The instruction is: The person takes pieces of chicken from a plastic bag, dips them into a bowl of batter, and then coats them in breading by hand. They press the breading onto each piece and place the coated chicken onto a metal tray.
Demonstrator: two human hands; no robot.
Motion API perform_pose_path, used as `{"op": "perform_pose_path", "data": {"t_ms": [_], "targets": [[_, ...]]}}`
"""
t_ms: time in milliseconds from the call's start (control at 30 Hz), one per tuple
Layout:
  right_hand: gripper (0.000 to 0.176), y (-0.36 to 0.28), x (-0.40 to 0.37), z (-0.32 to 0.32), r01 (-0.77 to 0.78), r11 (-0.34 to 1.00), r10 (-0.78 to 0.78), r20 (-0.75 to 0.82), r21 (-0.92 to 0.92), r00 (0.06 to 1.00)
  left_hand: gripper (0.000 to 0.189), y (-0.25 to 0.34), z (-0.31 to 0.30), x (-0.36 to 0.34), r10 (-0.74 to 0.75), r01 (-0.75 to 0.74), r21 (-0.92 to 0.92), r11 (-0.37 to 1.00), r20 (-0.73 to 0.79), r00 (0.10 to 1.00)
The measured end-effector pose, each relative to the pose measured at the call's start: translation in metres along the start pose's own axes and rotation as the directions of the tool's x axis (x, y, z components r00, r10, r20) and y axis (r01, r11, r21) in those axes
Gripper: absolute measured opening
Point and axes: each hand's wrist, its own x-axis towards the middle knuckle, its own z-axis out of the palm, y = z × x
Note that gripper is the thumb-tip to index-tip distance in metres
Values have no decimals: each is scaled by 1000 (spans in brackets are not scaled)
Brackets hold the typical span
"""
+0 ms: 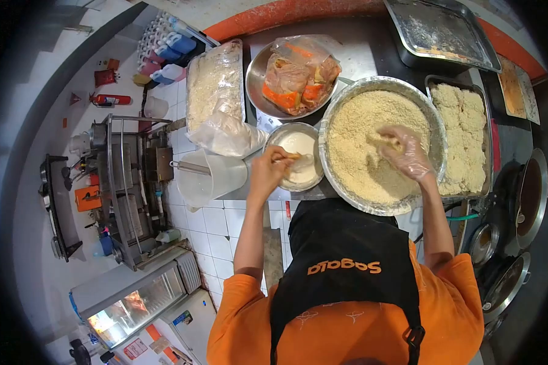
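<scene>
My left hand [273, 169] is bare and pinches a small battered piece [293, 156] over the bowl of white batter [301, 143]. A clear plastic glove covers my right hand [407, 153]. It is over the crumbs in the large metal bowl [359, 131], its fingers curled around a crumb-coated piece [391, 145]. To the right stands a tray of coated pieces [460, 134]. Behind the batter, a metal bowl [255, 91] holds raw meat in plastic bags [301, 79].
A bag-covered tray of crumbs [215, 82] stands at the back left, with a plastic bag [228, 134] before it. A white bucket [210, 182] with a metal-handled tool is left of the batter. Large pans [533, 194] stand at the far right; a dark tray [444, 30] is behind.
</scene>
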Motion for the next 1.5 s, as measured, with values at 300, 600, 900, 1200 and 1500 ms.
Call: {"op": "perform_pose_path", "data": {"t_ms": [300,600,900,1200,1500], "targets": [[106,-4,41,61,252,577,-317,72,-777,946,19,-29,39,24,-69,137,559,818,-140,988],[52,2,25,21,138,641,-2,179,-755,984,36,-9,5,12,-420,399,-357,844,22,907],[63,-11,23,4,46,855,-25,49,-517,999,37,25,-12,1,-345,293,-298,909,-142,928],[92,-17,19,19,235,744,-201,126,-625,971,38,25,-12,-3,-335,261,-344,902,-176,926],[79,-6,26,69,92,650,-18,106,-754,994,41,87,-14,4,-322,229,-475,850,-123,939]]}}
